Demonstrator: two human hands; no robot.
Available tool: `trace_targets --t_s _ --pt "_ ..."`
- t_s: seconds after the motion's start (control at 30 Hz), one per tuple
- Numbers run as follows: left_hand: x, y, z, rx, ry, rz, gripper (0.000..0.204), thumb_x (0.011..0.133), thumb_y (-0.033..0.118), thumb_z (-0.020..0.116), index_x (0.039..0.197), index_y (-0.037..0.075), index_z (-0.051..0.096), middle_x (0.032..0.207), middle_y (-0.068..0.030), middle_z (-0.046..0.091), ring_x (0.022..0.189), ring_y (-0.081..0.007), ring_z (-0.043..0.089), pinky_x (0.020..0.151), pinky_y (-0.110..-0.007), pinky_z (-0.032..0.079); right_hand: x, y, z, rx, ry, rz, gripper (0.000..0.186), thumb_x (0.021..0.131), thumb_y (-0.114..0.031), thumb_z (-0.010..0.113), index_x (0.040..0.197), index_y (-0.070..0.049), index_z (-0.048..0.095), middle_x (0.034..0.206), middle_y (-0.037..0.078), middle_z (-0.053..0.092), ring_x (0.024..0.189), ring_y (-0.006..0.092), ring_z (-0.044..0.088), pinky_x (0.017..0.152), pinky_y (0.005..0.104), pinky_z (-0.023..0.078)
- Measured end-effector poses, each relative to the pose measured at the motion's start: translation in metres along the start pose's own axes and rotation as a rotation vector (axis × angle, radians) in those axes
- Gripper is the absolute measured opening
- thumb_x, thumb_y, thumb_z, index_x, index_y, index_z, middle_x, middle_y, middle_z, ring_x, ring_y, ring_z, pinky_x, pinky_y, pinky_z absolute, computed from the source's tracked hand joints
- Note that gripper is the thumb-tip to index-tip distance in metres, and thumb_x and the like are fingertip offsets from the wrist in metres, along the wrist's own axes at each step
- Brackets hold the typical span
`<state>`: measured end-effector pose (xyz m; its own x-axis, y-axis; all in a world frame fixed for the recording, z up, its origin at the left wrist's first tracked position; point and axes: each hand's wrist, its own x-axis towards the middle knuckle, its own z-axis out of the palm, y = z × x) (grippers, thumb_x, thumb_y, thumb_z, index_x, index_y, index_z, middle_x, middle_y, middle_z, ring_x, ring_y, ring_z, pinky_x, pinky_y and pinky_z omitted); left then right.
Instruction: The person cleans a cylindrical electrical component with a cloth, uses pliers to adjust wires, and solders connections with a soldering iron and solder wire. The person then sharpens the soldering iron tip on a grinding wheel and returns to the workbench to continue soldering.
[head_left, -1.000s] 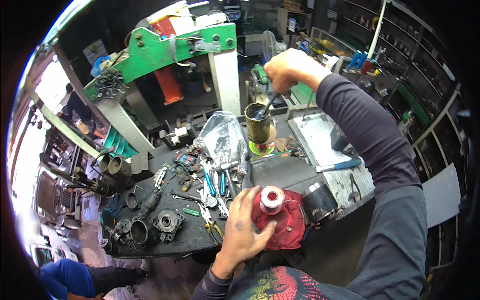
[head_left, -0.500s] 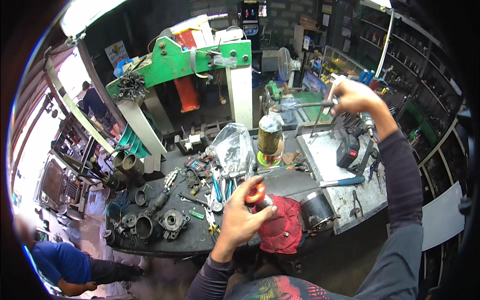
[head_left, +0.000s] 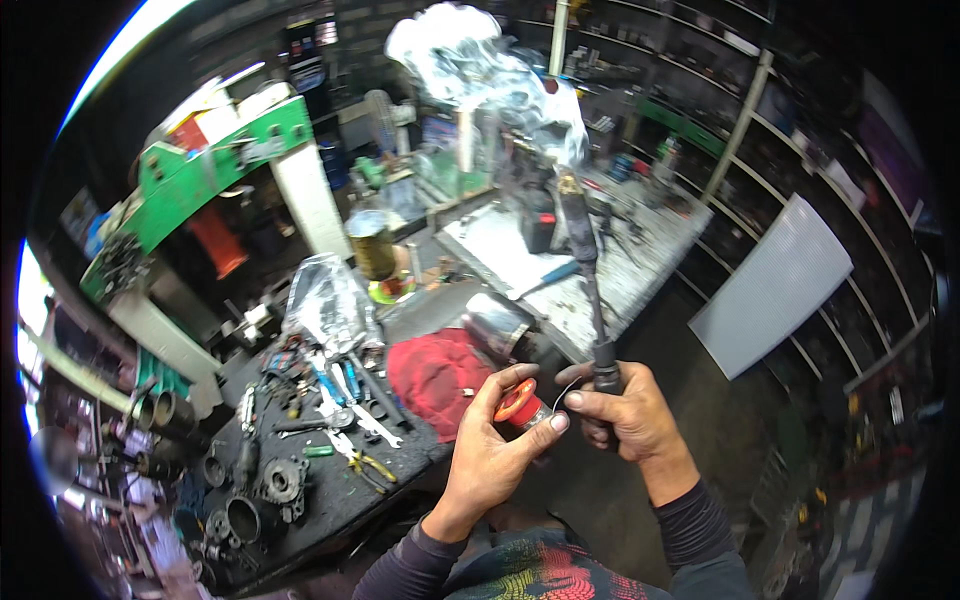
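My left hand (head_left: 488,455) is closed round a small orange-red spool (head_left: 517,402) that seems wound with grey solder wire. Between both hands a thin strand shows. My right hand (head_left: 637,415) grips the black handle of a large soldering iron (head_left: 582,235), held upright with its tip pointing away from me. White smoke (head_left: 455,60) streams from the tip toward the upper left. Just beyond my left hand lies a red cloth (head_left: 435,375), and beside it a shiny metal cylinder (head_left: 495,322).
A tall can (head_left: 372,245) stands on the black bench. Pliers (head_left: 365,470), wrenches and several motor parts (head_left: 283,480) spread left. Behind the iron is a metal-topped table (head_left: 625,290) with a hammer (head_left: 545,280). A green press frame (head_left: 215,160) rises at the back left; shelves line the right.
My right hand has brought the soldering iron from over the can toward my left hand and turned it upright. Smoke now pours from its tip. The view has swung right.
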<state>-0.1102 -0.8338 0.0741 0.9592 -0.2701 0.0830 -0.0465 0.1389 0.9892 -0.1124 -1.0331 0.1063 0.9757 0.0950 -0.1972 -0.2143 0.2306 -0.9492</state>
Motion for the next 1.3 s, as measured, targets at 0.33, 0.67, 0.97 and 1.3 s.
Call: trace_targets --t_s 0.33,0.67,0.97,1.3 --pt "-0.02 -0.015 0.045 0.146 -0.196 -0.053 0.059 0.091 0.028 0.082 0.137 0.0 0.057 0.122 -0.011 0.068 0.113 -0.016 0.062 0.1 -0.033 0.049 -0.045 0.033 -0.044 0.121 0.215 -0.101 0.017 0.087 -0.009 0.077 0.087 0.0 0.062 0.058 0.003 0.053 0.043 0.012 0.051 0.04 0.027 0.041" --pt "-0.016 0.012 0.001 0.577 0.205 0.173 0.052 0.082 0.029 0.088 0.123 0.004 0.069 0.1 -0.0082 0.074 0.094 -0.0158 0.069 0.088 -0.034 0.055 -0.023 0.041 -0.125 0.187 0.277 -0.109 0.019 0.087 -0.009 0.079 0.088 -0.004 0.061 0.06 0.002 0.051 0.043 0.0131 0.048 0.04 0.029 0.038" --pt "0.056 -0.03 -0.078 1.13 0.582 0.056 0.068 0.075 0.032 0.09 0.134 0.011 0.066 0.112 -0.0224 0.071 0.106 -0.0378 0.068 0.093 -0.045 0.053 -0.053 0.057 -0.187 0.024 0.419 -0.059 0.019 0.087 -0.01 0.078 0.087 -0.003 0.061 0.06 0.001 0.051 0.043 0.0115 0.049 0.04 0.0272 0.039" --pt "-0.036 0.057 0.016 0.4 -0.458 0.348 0.037 0.088 0.037 0.077 0.1 0.003 0.072 0.106 -0.0114 0.066 0.101 -0.0309 0.062 0.093 -0.043 0.047 -0.067 0.073 -0.206 -0.042 0.383 0.042 0.015 0.086 -0.005 0.079 0.085 -0.001 0.064 0.061 0.001 0.056 0.044 0.0093 0.052 0.04 0.0249 0.041"
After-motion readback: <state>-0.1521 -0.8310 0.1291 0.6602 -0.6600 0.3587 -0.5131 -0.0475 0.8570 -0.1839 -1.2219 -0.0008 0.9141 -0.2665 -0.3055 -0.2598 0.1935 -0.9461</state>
